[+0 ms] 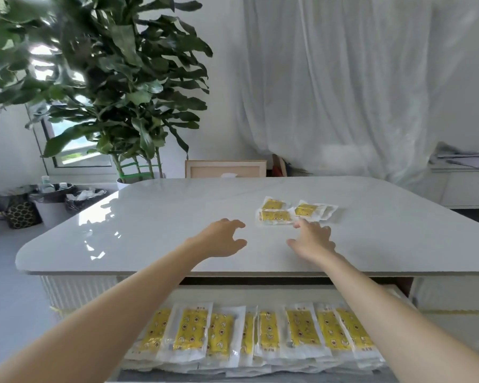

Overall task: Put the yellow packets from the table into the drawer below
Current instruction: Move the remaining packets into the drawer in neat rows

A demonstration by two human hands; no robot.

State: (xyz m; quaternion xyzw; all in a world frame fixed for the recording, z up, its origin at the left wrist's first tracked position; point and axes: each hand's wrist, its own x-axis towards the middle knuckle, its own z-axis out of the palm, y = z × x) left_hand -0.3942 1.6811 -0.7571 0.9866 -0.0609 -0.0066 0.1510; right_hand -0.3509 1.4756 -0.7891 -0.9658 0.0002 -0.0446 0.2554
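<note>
A few yellow packets [277, 214] in clear wrappers lie in a small cluster on the white table [155, 217], right of centre. My right hand [313, 239] hovers just in front of them with spread fingers, fingertips near the closest packet, holding nothing. Left of it, my left hand [224, 239] hangs over bare tabletop, fingers loosely curved and empty. Below the table's front edge the drawer [260, 293] stands pulled out, and several yellow packets [263, 333] lie in a row inside it.
A tall leafy plant [116, 87] stands behind the table's left corner. Bins and bags [47, 200] sit on the floor at the left. A wooden frame [224, 168] leans behind the table, with white curtains [343, 78] beyond. A low shelf with papers [459, 167] is at the right.
</note>
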